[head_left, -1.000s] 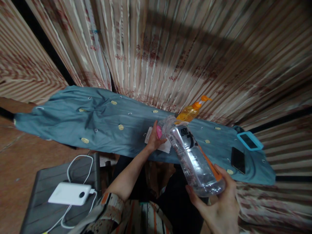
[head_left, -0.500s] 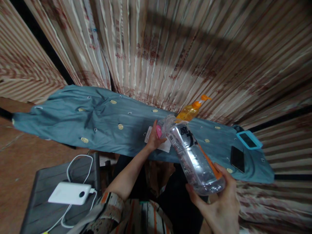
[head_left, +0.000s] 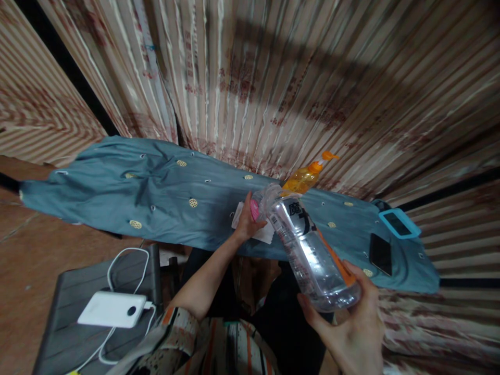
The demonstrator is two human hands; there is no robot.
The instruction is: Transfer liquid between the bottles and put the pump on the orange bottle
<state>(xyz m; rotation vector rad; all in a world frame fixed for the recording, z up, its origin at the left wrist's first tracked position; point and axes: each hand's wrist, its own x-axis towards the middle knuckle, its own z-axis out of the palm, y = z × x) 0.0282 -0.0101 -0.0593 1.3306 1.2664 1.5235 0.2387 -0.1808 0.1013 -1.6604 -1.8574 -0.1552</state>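
Tilting toward 11 o'clock, clear bottle [head_left: 308, 250] is gripped at base by right hand [head_left: 351, 328]; neck and pink cap [head_left: 254, 210] pinched by left hand [head_left: 247, 224]

Cloth [head_left: 164, 198] over the board: dusty teal-blue, scattered with small gold lattice rounds and tiny white-edged squares. Curtain [head_left: 273, 78] behind: cream and tan vertical stripes with faded brick-red print between them. Large bottle [head_left: 308, 250]: clear plastic, black characters on a white label, an orange strip down one side. Cap [head_left: 254, 210] at its mouth — pink. Pump bottle [head_left: 307, 177]: amber-yellow body, orange pump. Paper [head_left: 255, 229] under the left hand [head_left: 247, 221]: white. Phone [head_left: 380, 254]: black; second device [head_left: 399, 224] — black screen in a bright turquoise case. Power bank [head_left: 111, 309]: white, white cable, on a grey surface [head_left: 66, 333]. Sleeve [head_left: 187, 344]: beige with orange, dark-brown and grey stripes and blotches.
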